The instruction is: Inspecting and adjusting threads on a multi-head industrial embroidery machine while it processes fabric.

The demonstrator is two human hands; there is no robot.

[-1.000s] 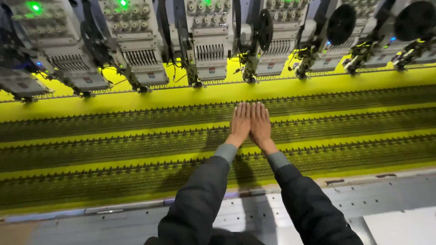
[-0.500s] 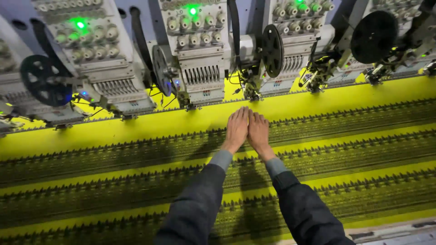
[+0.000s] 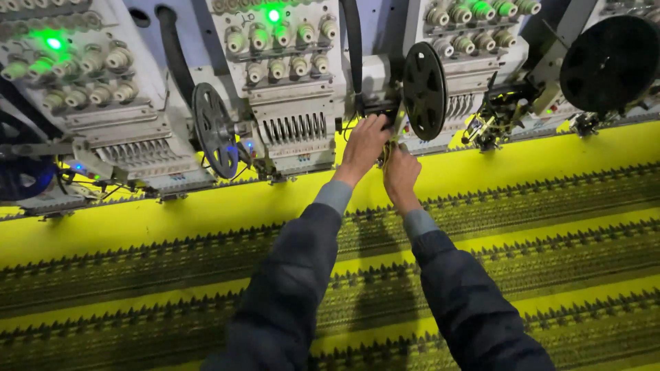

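Both my arms reach forward over bright yellow fabric (image 3: 206, 213) stitched with dark patterned bands. My left hand (image 3: 364, 141) is up at the base of an embroidery head, its fingers touching the small mechanism beside a black reel (image 3: 423, 91). My right hand (image 3: 400, 173) sits just below and to the right of it, fingers curled close to a thin yellowish strand that hangs from that mechanism. Whether either hand pinches the strand is hidden by the fingers. Dark sleeves with grey cuffs cover both arms.
A row of embroidery heads (image 3: 289, 89) with thread knobs and green lights (image 3: 273, 15) runs across the top. More black reels hang at the left (image 3: 213, 137) and the far right (image 3: 608, 62). The needle bars stand just above the fabric.
My hands have lifted off the fabric, where they lay pressed together, and moved up to the embroidery head by the black reel. The camera has moved closer to the machine.
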